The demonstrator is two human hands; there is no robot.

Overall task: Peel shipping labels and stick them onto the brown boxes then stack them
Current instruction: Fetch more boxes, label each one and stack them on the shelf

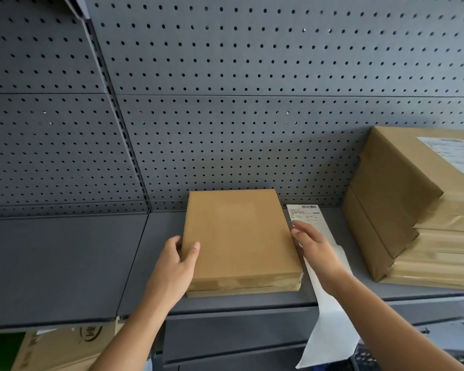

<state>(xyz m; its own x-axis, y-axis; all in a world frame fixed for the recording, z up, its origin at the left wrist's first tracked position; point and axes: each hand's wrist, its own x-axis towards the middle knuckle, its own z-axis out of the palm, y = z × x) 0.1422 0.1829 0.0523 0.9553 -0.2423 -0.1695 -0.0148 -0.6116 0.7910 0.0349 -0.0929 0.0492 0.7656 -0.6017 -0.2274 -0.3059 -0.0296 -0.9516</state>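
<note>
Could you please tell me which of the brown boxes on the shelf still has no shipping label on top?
The box between the two hands, its top plain brown. The top box of the stack on the right already carries a white label.

Grey pegboard wall (252, 76) backs a grey metal shelf (65, 263).

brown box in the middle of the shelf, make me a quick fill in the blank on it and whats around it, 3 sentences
1. The left hand grips the brown box at its ______ edge.
2. The label strip lies on the shelf to the ______ of that box, under the right hand.
3. The top box of the stack on the right already carries a ______.

Missing words: left; right; label
</note>
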